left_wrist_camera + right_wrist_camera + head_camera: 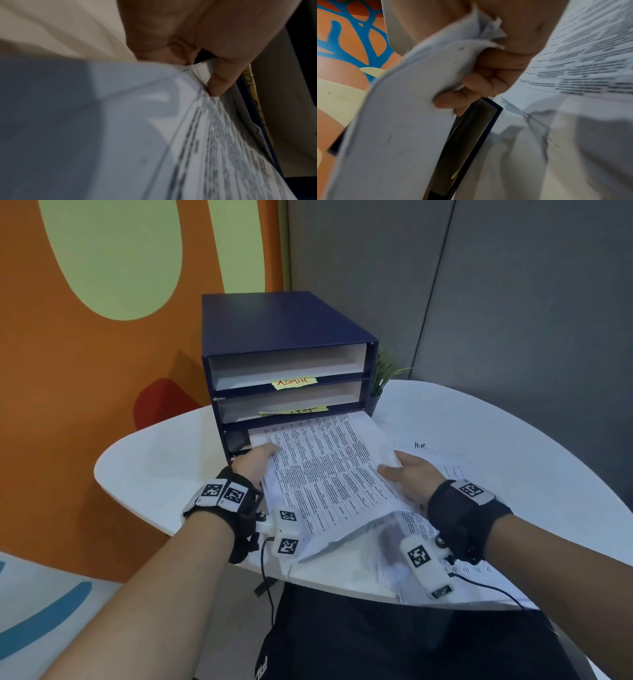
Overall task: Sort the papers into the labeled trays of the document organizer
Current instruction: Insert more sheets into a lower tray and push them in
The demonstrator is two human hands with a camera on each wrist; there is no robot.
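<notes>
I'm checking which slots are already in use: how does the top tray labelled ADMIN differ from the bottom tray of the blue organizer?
The top tray of the dark blue document organizer shows no papers; the bottom tray has a stack of printed white papers partly inside it. The top tray's yellow note reads ADMIN; no label shows on the bottom tray. Nothing touches the top tray; both hands, left hand and right hand, hold the stack at the bottom one. Both trays share one frame.

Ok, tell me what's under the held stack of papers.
More printed sheets lie on the white table beneath the held stack. The organizer's bottom tray floor is covered.
</notes>
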